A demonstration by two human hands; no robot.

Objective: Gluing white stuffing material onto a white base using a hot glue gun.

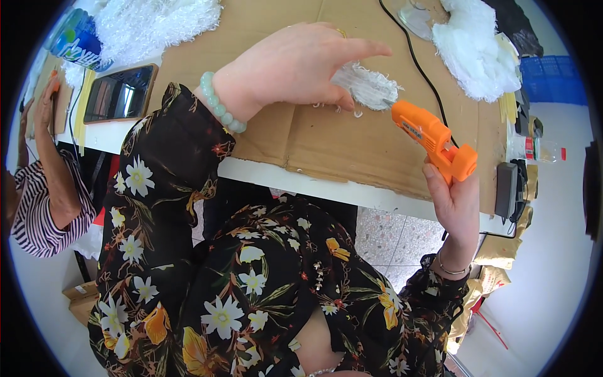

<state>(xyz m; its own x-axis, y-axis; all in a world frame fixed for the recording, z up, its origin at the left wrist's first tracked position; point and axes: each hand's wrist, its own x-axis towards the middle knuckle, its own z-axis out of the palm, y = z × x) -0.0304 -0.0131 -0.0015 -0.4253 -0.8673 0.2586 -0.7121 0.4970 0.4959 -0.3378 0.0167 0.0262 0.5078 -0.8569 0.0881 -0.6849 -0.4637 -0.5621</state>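
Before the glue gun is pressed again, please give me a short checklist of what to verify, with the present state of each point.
1. Left hand holds down the white fluffy piece: ok.
2. Right hand grips the orange glue gun by its handle: ok.
3. Nozzle tip reaches the edge of the fluffy piece: ok, it looks to be touching.
4. Left fingertips are away from the nozzle: not ok, they are close.
5. Cardboard sheet lies under the work: ok.
6. Black cord runs free: cannot tell.
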